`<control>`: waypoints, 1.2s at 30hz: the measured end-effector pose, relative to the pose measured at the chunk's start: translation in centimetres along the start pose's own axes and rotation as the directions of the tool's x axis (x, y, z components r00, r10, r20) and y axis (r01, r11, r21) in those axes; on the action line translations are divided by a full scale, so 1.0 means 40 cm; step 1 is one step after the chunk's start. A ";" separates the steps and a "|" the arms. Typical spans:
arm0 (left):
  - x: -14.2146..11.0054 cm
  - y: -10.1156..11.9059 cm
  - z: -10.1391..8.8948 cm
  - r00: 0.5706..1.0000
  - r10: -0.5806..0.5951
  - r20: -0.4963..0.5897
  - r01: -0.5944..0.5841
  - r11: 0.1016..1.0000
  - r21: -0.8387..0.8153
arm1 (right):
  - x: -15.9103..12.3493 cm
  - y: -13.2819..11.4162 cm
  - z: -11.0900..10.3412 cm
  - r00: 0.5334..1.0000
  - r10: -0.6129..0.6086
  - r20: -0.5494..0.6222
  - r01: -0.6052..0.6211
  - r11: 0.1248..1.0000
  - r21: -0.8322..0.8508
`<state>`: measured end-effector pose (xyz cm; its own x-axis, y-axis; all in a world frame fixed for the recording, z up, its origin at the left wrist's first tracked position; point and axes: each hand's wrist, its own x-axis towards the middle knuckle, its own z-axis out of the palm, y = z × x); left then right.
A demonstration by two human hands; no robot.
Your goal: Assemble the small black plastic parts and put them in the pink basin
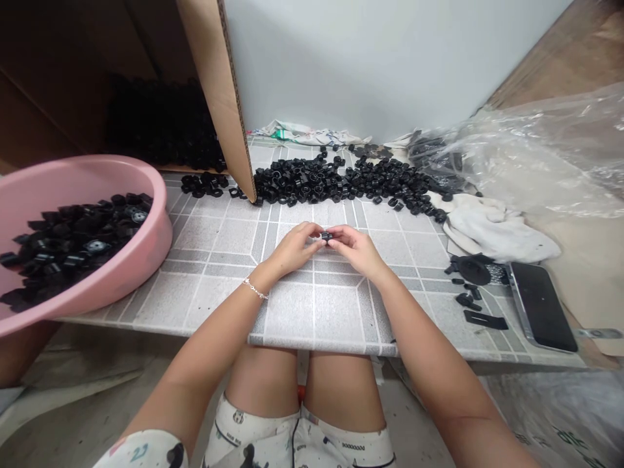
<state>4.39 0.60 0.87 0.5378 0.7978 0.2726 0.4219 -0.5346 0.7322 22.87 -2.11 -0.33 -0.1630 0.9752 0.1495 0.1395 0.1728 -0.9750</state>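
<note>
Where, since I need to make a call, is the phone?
In the head view, the phone lies at the right end of the tiled counter, beside loose black parts and just below the white cloth.

Teal "23" stands on the white sleeve (139,453) well below the left hand (291,248); green lettering on the plastic sheet (568,434) below the right hand (358,252) is too blurred to read; likewise green print on the crumpled wrapper (305,133) beyond both hands.
</note>
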 end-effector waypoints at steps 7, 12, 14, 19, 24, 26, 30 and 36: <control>0.003 0.022 0.014 0.987 -0.158 0.012 0.142 0.850 -0.507 | 0.002 -0.021 0.002 0.996 0.031 -0.078 -0.021 0.991 0.130; 0.001 0.017 0.022 0.951 -0.253 0.175 0.299 0.624 -0.722 | -0.001 -0.023 -0.009 0.999 0.046 0.015 -0.047 0.993 0.111; 0.001 0.014 0.021 0.936 -0.280 0.214 0.340 0.561 -0.755 | -0.002 -0.021 -0.012 0.999 0.031 0.020 -0.033 0.994 0.106; -0.001 0.014 0.012 0.880 -0.354 0.317 0.454 0.431 -0.780 | -0.003 -0.008 -0.011 0.999 0.012 0.036 -0.014 0.999 0.053; -0.002 0.027 0.011 0.873 -0.409 0.264 0.419 0.355 -0.835 | 0.001 0.003 0.016 0.998 -0.026 -0.055 0.026 1.000 -0.005; -0.002 0.033 0.013 0.887 -0.408 0.216 0.369 0.344 -0.864 | 0.000 0.001 0.031 0.991 -0.089 -0.100 0.078 0.991 -0.111; -0.003 0.043 0.011 0.896 -0.381 0.229 0.354 0.301 -0.885 | -0.009 -0.009 0.051 0.945 -0.285 -0.162 0.204 0.898 -0.391; -0.008 0.047 0.006 0.876 -0.363 0.317 0.421 0.257 -0.870 | -0.022 -0.024 0.058 0.884 -0.451 -0.120 0.298 0.743 -0.599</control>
<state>5.18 -0.74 2.01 0.5489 0.8050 -0.2250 -0.3000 0.4410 0.8459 20.61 -3.45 0.11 -0.0899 0.8008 0.5921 0.6397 0.5021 -0.5820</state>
